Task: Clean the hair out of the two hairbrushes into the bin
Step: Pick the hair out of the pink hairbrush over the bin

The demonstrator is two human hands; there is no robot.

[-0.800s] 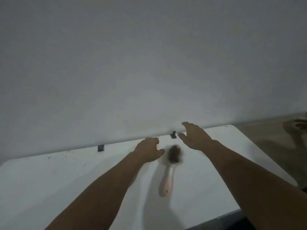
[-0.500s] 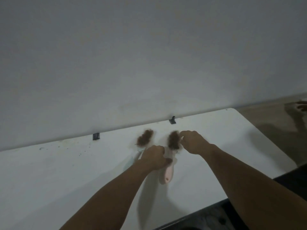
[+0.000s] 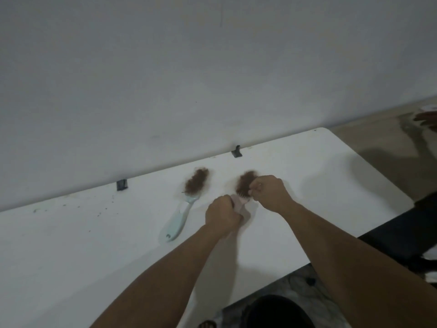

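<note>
Two hairbrushes lie on a white table [image 3: 71, 233]. The pale blue brush [image 3: 179, 217] rests alone to the left, its head covered by a clump of brown hair [image 3: 196, 180]. My left hand [image 3: 222, 215] is closed around the handle of the pink brush [image 3: 240, 202]. My right hand [image 3: 268, 192] pinches the brown hair [image 3: 244, 182] matted on the pink brush's head. Most of the pink handle is hidden under my left hand.
A dark round bin [image 3: 274, 312] sits on the floor below the table's near edge. A grey wall runs right behind the table, with two small dark clips [image 3: 122, 185] at its far edge. Another person's hand [image 3: 426, 116] shows at far right.
My left hand came down and closed on the pink brush's handle. My right hand dropped onto the hair on its head and pinched it. The view tilted down, revealing the blue brush.
</note>
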